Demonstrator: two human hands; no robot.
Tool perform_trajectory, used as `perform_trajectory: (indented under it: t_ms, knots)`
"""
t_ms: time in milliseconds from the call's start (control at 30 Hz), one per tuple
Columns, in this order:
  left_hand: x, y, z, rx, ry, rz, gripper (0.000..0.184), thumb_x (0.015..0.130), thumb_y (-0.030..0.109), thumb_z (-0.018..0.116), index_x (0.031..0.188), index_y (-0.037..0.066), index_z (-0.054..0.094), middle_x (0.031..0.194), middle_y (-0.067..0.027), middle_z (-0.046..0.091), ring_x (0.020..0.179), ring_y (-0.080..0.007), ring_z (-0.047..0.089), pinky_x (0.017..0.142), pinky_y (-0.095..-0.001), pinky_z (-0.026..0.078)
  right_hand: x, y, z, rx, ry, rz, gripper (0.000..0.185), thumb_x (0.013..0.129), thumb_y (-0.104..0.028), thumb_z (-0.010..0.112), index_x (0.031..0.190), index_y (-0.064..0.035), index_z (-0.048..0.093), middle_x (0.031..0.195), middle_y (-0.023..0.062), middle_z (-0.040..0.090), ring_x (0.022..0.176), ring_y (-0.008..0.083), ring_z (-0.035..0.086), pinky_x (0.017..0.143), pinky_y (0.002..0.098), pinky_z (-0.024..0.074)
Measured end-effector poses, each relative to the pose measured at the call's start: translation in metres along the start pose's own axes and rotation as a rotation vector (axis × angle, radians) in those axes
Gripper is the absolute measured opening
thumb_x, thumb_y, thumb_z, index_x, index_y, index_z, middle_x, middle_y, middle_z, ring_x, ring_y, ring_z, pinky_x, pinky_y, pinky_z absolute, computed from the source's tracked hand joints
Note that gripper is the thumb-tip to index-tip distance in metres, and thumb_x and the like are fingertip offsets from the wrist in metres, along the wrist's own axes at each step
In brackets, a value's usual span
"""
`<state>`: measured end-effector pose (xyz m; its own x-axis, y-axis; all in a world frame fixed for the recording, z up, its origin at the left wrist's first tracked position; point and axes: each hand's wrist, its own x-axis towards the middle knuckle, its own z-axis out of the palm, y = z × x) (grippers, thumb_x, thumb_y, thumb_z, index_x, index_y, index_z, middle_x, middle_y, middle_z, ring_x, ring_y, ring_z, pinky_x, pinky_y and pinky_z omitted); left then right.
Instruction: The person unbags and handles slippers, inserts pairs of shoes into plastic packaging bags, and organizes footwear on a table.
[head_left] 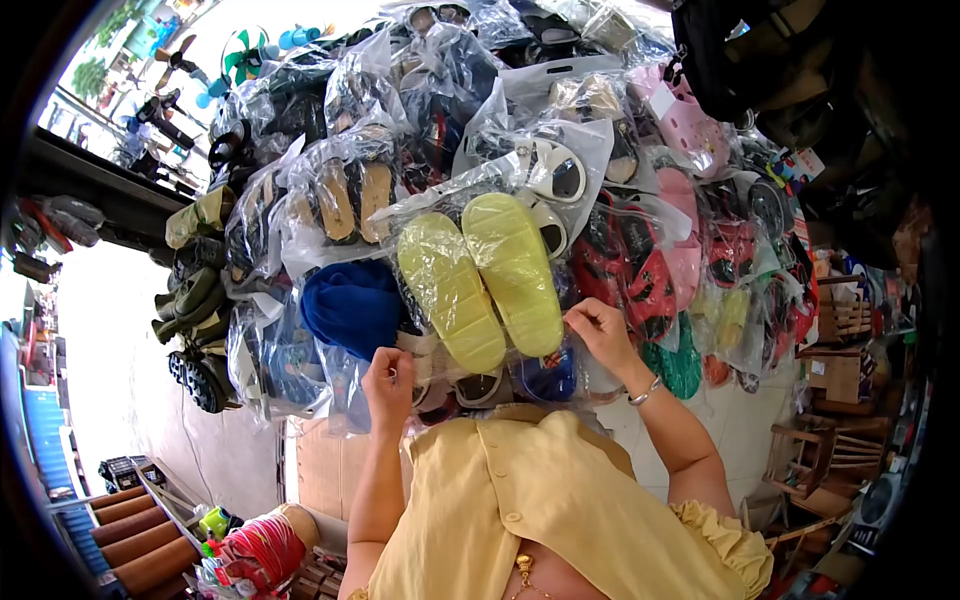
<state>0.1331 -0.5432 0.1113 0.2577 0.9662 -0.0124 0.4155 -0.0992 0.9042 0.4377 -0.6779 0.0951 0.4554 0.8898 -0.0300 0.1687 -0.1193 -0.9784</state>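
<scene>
A pair of yellow-green slide sandals [512, 265] lies side by side in a clear plastic bag [425, 205] on top of the footwear pile. My left hand [388, 377] is closed, its fingers pinching the near left part of the bag. At the near right corner, beside the right sandal, my right hand [600, 335] pinches the bag's edge. Just beyond my left hand is a bundle of blue cloth [352, 307]. White sandals [553, 172] in another bag lie behind the slides, and red sandals [635, 275] are to the right, past my right hand.
Bagged tan-soled sandals [355, 195] and a pink clog [690, 125] sit farther back in the pile. Dark green shoes [198, 300] hang at its left edge. Wooden racks [805, 455] stand at right. Brown rolls [145, 560] and a red cord spool [262, 548] are at lower left.
</scene>
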Motion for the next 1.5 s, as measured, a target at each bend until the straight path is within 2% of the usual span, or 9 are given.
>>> perform_trajectory:
  t_ms: [200, 433, 500, 733, 800, 1000, 1233, 1367, 1500]
  knots:
    - [0.005, 0.013, 0.008, 0.345, 0.092, 0.106, 0.015, 0.081, 0.011, 0.064, 0.073, 0.003, 0.055, 0.058, -0.0089, 0.05, 0.053, -0.0243, 0.051, 0.052, -0.0348, 0.041, 0.005, 0.0, 0.008, -0.02, 0.064, 0.07, 0.022, 0.088, -0.018, 0.059, 0.077, 0.0007, 0.059, 0.06, 0.0, 0.05, 0.057, 0.0055, 0.042, 0.05, 0.0252, 0.0338]
    - [0.005, 0.033, 0.015, 0.445, 0.183, 0.242, 0.017, 0.075, 0.008, 0.07, 0.086, 0.006, 0.057, 0.076, -0.0092, 0.058, 0.069, -0.0241, 0.055, 0.061, -0.035, 0.042, 0.006, -0.001, 0.012, -0.173, 0.123, 0.059, 0.023, 0.087, -0.016, 0.058, 0.074, 0.0021, 0.056, 0.06, 0.008, 0.05, 0.055, 0.0144, 0.046, 0.052, 0.0299, 0.037]
    - [-0.002, 0.055, 0.02, 0.467, 0.161, 0.683, 0.027, 0.07, 0.006, 0.072, 0.093, 0.008, 0.058, 0.093, -0.0097, 0.06, 0.089, -0.0283, 0.057, 0.075, -0.038, 0.045, 0.006, 0.007, 0.014, -0.197, 0.167, -0.064, 0.021, 0.086, -0.015, 0.058, 0.075, 0.003, 0.055, 0.065, 0.0112, 0.051, 0.058, 0.0218, 0.05, 0.055, 0.0321, 0.0389]
    - [-0.005, 0.066, 0.097, 0.686, -0.577, 0.736, 0.077, 0.066, 0.019, 0.074, 0.136, 0.014, 0.041, 0.141, -0.0143, 0.038, 0.132, -0.0288, 0.034, 0.107, -0.0455, 0.029, 0.008, 0.021, 0.021, -0.246, 0.278, -0.252, 0.017, 0.086, -0.013, 0.058, 0.077, 0.0012, 0.054, 0.067, 0.0067, 0.052, 0.059, 0.0195, 0.051, 0.056, 0.0292, 0.0388]
    - [-0.004, 0.063, 0.103, 0.71, -0.585, 0.72, 0.082, 0.066, 0.018, 0.073, 0.139, 0.015, 0.036, 0.143, -0.0141, 0.034, 0.134, -0.0285, 0.031, 0.109, -0.0453, 0.026, 0.005, 0.017, 0.021, 0.107, 0.134, 0.188, 0.016, 0.087, -0.01, 0.059, 0.075, -0.0029, 0.052, 0.068, 0.0011, 0.053, 0.059, 0.0102, 0.049, 0.054, 0.0247, 0.0362]
    - [0.001, 0.074, 0.096, 0.731, -0.459, 0.714, 0.08, 0.068, 0.013, 0.066, 0.141, 0.016, 0.034, 0.143, -0.0141, 0.035, 0.133, -0.0293, 0.032, 0.109, -0.0463, 0.026, 0.008, -0.021, 0.034, 0.807, 0.158, 0.439, 0.014, 0.087, -0.005, 0.058, 0.08, -0.0099, 0.047, 0.068, -0.0009, 0.053, 0.058, 0.0061, 0.052, 0.047, 0.0211, 0.0396]
    - [0.029, 0.137, 0.029, 0.231, -0.194, 0.677, 0.062, 0.063, -0.001, 0.062, 0.124, 0.009, 0.054, 0.119, -0.015, 0.059, 0.11, -0.0308, 0.058, 0.092, -0.0386, 0.047, 0.019, -0.099, 0.034, 1.096, -0.149, 0.349, 0.011, 0.09, -0.006, 0.054, 0.1, -0.0085, 0.048, 0.074, 0.0031, 0.06, 0.055, 0.0095, 0.057, 0.044, 0.0224, 0.0445]
    - [0.029, 0.133, -0.038, -0.504, 0.225, -0.176, 0.033, 0.082, 0.005, 0.066, 0.113, 0.004, 0.056, 0.106, -0.0101, 0.062, 0.094, -0.0245, 0.061, 0.084, -0.0365, 0.05, 0.066, -0.08, 0.009, 0.355, 0.28, -0.131, 0.029, 0.089, -0.016, 0.059, 0.113, -0.0038, 0.047, 0.094, 0.0056, 0.061, 0.081, 0.0124, 0.059, 0.069, 0.0251, 0.047]
    - [0.022, 0.084, -0.109, -1.022, 0.276, 0.055, 0.05, 0.089, 0.025, 0.057, 0.131, 0.001, 0.042, 0.125, -0.0152, 0.053, 0.111, -0.0327, 0.053, 0.091, -0.048, 0.047, 0.132, 0.0, -0.012, 0.274, 0.516, -0.113, 0.046, 0.086, -0.022, 0.066, 0.122, -0.0004, 0.047, 0.096, 0.0025, 0.061, 0.087, 0.0121, 0.056, 0.077, 0.025, 0.0446]
